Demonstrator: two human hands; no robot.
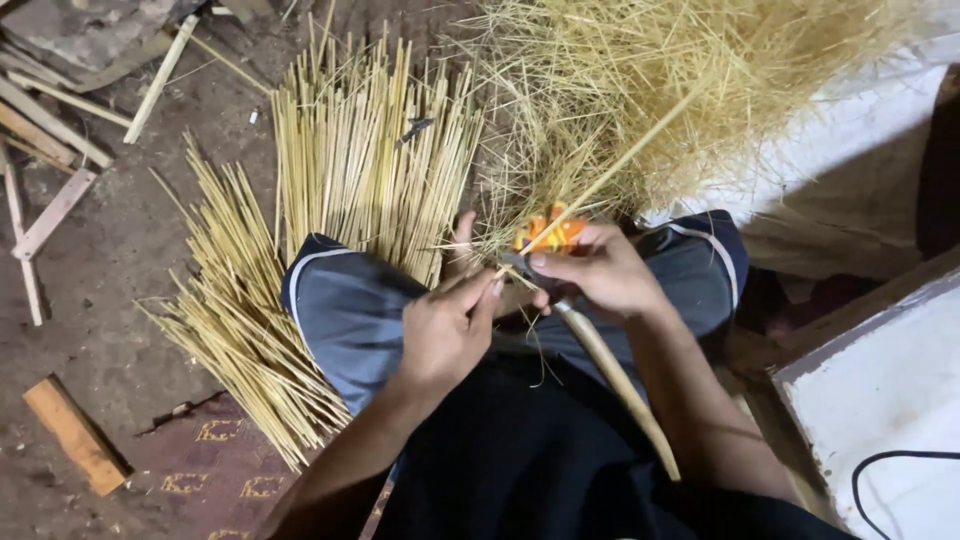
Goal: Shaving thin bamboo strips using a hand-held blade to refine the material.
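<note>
Both hands meet over the lap: the right hand (598,270) is clamped on an orange tool (548,234) against a long stalk (610,170), which runs up-right into the straw pile (690,70). The left hand (445,325), fingers pinched together, grips the stalk's near end, just left of the tool.

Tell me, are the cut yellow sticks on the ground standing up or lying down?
Lying down. The cut sticks lie flat in fanned heaps on the dirt floor.

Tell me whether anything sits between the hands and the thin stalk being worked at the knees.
Nothing visible does. The right hand holds the orange tool against the stalk, and the left hand meets it at the fingertips. Loose straw lies beyond.
</note>
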